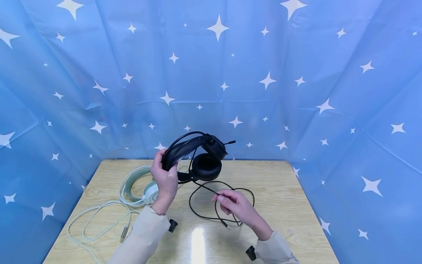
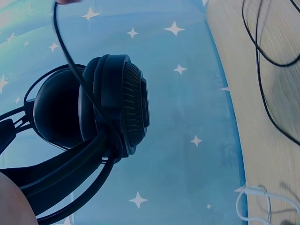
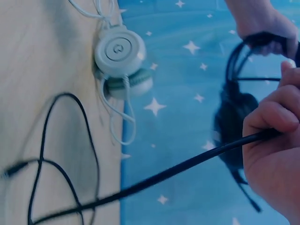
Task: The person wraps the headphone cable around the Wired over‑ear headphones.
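My left hand [image 1: 167, 182] grips the headband of a black headset [image 1: 184, 149], holding it raised above the back of the table. Its two ear cups [image 2: 115, 103] hang toward the right, and a short microphone boom [image 1: 230, 142] sticks out from the upper one. Between thumb and fingers, my right hand [image 1: 238, 206] pinches the headset's black cable [image 3: 168, 176]. From there the cable drops in loose loops onto the table, its plug [image 1: 227, 226] lying just below the hand. Part of the headband is covered by the left fingers.
Behind my left hand, white and green headphones [image 1: 132, 183] lie on the wooden table [image 1: 280, 205]. Their white cable [image 1: 79, 220] coils at the left, ending in a metallic plug [image 1: 124, 234]. A blue star-patterned curtain [image 1: 211, 73] encloses the back and sides.
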Available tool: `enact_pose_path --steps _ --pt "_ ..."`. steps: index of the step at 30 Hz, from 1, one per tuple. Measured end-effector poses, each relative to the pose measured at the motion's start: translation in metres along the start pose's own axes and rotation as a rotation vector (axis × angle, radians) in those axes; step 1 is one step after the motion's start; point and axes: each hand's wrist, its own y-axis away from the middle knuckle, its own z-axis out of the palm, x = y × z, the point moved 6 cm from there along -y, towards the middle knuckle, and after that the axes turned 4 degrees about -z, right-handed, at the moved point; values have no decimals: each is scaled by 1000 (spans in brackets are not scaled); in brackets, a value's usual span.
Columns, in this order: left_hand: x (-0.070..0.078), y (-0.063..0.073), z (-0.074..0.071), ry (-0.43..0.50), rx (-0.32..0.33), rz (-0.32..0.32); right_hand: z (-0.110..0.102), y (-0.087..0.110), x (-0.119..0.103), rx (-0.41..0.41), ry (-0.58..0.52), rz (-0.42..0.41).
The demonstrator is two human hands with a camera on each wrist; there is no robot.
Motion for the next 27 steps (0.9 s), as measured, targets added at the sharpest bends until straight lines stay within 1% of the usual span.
enact_pose_path --steps 4,7,9,13,16,20,23,27 --pt "0 1 -2 -98 -10 68 -13 1 -12 23 29 -71" --pt "-2 1 -3 -144 -25 91 -23 2 -18 47 28 -95" --pt "-3 1 -5 -156 -35 94 -27 2 -20 47 40 -91" --pt "-6 0 -6 -189 -56 111 -37 4 -26 48 114 -99" --pt "-6 0 -5 -215 -74 152 -45 6 -30 71 163 -99" --pt "-6 0 -6 -243 -84 215 -54 9 -34 73 190 -67" --pt "-7 0 -7 -257 -95 245 -60 11 -36 75 214 -52" --pt "-5 1 -7 -269 -116 285 -68 12 -37 106 272 -42"
